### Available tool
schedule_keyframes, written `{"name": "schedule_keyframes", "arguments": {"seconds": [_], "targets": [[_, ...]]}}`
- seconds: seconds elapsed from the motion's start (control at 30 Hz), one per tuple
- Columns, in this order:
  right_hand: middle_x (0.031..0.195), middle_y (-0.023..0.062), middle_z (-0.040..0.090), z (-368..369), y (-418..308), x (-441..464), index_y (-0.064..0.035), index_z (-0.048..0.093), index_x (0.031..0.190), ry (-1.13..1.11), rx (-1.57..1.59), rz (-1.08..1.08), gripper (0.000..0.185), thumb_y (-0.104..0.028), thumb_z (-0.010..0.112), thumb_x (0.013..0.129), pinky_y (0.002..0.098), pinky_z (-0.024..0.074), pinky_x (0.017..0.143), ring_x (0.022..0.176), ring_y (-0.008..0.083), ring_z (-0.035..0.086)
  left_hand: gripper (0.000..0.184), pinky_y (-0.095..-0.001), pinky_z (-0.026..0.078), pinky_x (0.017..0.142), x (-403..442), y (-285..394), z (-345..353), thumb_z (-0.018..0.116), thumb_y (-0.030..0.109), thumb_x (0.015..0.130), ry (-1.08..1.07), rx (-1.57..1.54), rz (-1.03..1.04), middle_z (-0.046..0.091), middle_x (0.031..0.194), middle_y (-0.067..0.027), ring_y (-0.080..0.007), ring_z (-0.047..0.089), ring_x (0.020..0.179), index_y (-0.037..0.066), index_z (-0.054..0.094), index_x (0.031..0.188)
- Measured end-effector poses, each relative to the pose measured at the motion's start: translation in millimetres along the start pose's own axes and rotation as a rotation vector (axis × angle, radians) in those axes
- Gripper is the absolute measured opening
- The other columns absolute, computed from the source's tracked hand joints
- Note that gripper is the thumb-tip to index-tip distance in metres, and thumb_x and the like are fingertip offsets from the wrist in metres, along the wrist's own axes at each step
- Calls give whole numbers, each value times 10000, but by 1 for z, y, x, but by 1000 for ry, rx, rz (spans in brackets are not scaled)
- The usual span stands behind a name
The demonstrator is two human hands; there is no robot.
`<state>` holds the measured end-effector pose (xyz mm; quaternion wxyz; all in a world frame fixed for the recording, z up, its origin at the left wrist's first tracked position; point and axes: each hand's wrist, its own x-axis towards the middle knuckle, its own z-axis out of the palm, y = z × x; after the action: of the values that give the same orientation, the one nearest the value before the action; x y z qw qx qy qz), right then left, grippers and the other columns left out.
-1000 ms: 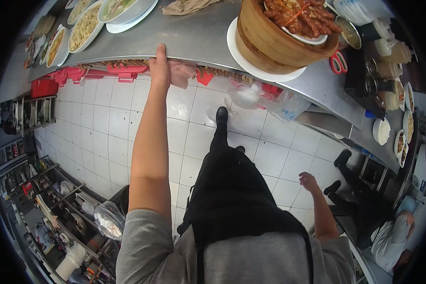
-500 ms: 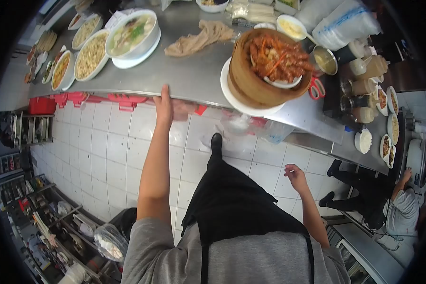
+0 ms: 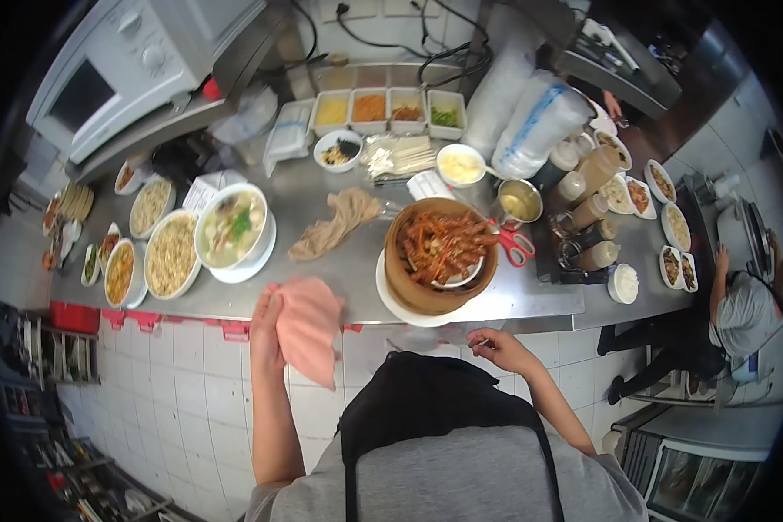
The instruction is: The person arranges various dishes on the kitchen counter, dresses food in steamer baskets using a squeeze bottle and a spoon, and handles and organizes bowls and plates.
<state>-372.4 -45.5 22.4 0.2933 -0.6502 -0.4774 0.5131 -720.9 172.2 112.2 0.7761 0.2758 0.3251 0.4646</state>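
My left hand is closed on a pink cloth, which hangs over the front edge of the steel counter. My right hand is just off the counter's edge, fingers curled loosely; whether anything small is between them cannot be made out. Between and beyond my hands, a bamboo steamer with reddish-brown food stands on a white plate. A bowl of soup sits on the left, past the pink cloth. A crumpled brown cloth lies between soup and steamer.
Bowls of noodles or rice stand at the left. Red scissors, a metal pot and sauce bottles are right of the steamer. Trays of toppings line the back. A co-worker is at the far right.
The view has tilted up to the counter. My left hand has come up from the counter's edge, bringing the pink cloth into fuller view. My right hand has moved nearer the counter.
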Motion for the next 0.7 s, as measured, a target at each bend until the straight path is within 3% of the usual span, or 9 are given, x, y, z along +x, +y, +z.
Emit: {"name": "schedule_keyframes", "arguments": {"seconds": [0.1,0.23,0.27,0.3,0.37,0.47,0.5,0.6,0.7], "targets": [[920,36,601,-14,-22,4,-22,557,1087,80,66,20,225,-54,562,864,244,474,722,817,107,579,357,-408,464,847,45,-16,7,489,144,909,160,939,186,517,1164,-240,-310,546,1049,54,388,1239],[846,24,606,-36,-33,24,-9,560,1060,359,292,-55,231,-138,574,870,235,472,668,734,91,573,529,-464,200,1045,57,-65,30,461,265,929,153,1576,771,229,1388,-285,-297,231,1321,15,263,1351],[816,23,607,-39,-37,28,-5,565,1047,462,387,-72,234,-150,582,864,233,470,649,704,85,570,553,-438,196,1052,66,-75,34,469,227,918,33,1318,572,216,1404,-252,-285,227,1323,14,224,1365],[1067,85,574,-48,-45,32,-27,469,1207,402,381,-57,409,-198,595,858,259,473,756,923,134,571,584,-413,193,1059,73,-87,36,478,189,906,-73,1053,367,204,1421,-219,-273,223,1324,12,186,1380],[1262,122,426,-56,-61,40,-45,319,1319,321,336,-253,638,-228,654,809,309,434,869,1119,193,461,661,-362,186,1074,77,-107,41,496,113,882,-245,496,-23,179,1454,-153,-250,216,1328,10,109,1408],[1430,154,197,-73,-82,54,-55,104,1404,153,113,-364,990,-269,758,693,364,326,1007,1304,261,254,757,-328,151,1087,70,-106,74,452,409,911,-482,980,242,148,1461,-147,-239,121,1360,60,23,1429],[1466,160,119,-79,-86,58,-55,34,1419,97,11,-362,1107,-283,795,647,379,283,1048,1348,280,177,1088,-337,143,1091,57,-93,92,702,385,743,-539,756,143,106,1472,-143,-232,106,1362,65,-89,1418],[1448,188,174,-85,-90,78,-28,36,1414,56,-60,-568,1234,-300,854,531,383,246,1067,1339,302,204,1336,-340,149,1093,56,-101,81,870,307,493,-566,993,152,125,1456,-140,-242,135,1351,51,-63,1415],[1438,200,199,-81,-92,81,-20,53,1411,63,-26,-563,1245,-302,861,506,373,220,1077,1337,301,214,1363,-320,228,1075,55,-115,77,904,203,399,-453,989,148,275,1383,-136,-217,243,1302,23,-3,1400]]}}
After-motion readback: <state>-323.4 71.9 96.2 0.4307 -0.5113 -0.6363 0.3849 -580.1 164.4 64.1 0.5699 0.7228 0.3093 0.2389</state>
